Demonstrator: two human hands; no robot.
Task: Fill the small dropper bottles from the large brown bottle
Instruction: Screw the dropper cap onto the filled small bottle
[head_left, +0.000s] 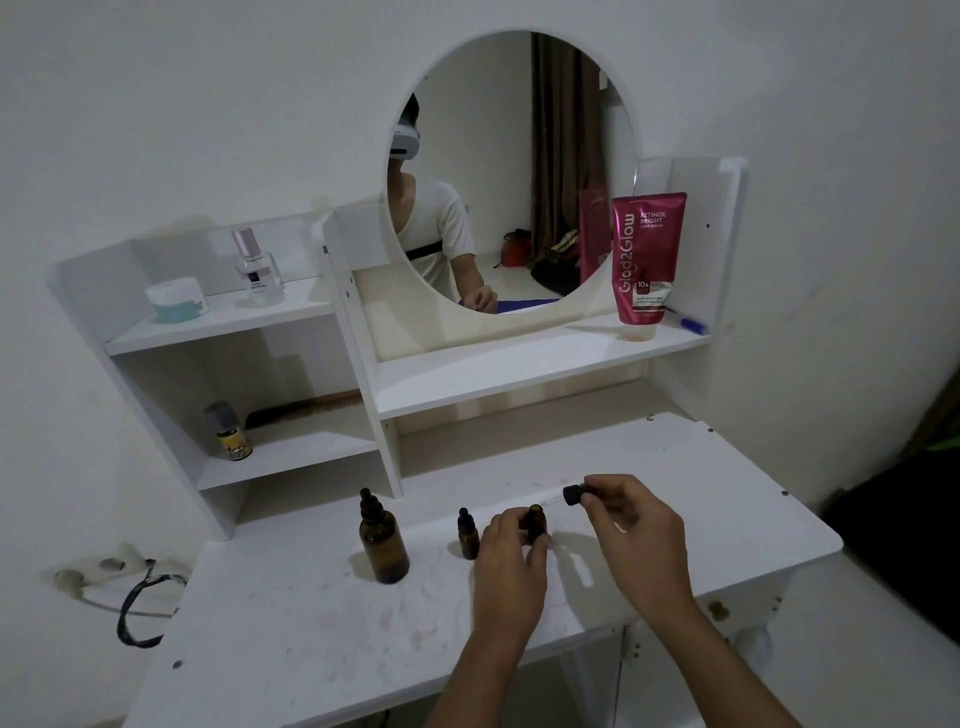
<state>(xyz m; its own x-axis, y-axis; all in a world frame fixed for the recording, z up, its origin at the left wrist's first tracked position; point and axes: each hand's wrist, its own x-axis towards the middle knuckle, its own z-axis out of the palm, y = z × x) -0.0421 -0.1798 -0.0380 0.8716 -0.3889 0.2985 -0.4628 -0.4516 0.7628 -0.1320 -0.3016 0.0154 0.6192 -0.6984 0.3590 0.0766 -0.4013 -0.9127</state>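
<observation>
Head view: left hand (511, 545) fingers grip small bottle (535, 521), right hand (631, 519) pinches dropper cap (573, 494)

Bench (311, 623) white, faint pinkish smudges. Large bottle (383, 545) amber-brown glass, black dropper top; small dropper bottle (467, 535) same amber with black cap; opened small bottle (535, 519) amber; loose dropper cap (574, 493) black. Shelf unit (519, 364) white. Tube (647, 260) magenta, pale lettering. Jar (176, 300) white lid, teal base. Pen (693, 326) blue. Cable (135, 608) black.
</observation>
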